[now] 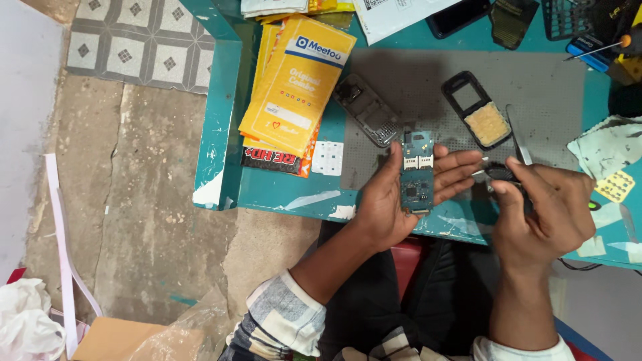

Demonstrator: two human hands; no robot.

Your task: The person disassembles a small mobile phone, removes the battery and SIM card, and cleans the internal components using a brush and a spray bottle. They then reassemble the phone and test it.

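My left hand (394,197) holds a blue phone circuit board (417,171) upright in its palm, fingers wrapped behind it, above the near edge of the teal workbench (221,134). My right hand (545,210) is just to the right, pinching a small dark part (499,174) between thumb and fingers. Metal tweezers (519,142) lie under that hand's fingertips. A grey phone frame (368,110) and a black front cover with a tan keypad (478,110) rest on the grey perforated mat (542,87) behind my hands.
A stack of yellow packets (297,83) lies at the bench's left end, with a white keypad membrane (328,158) beside it. Papers, a black phone (458,15) and a screwdriver (598,48) sit at the back. White cloths (605,150) lie right. Concrete floor lies left.
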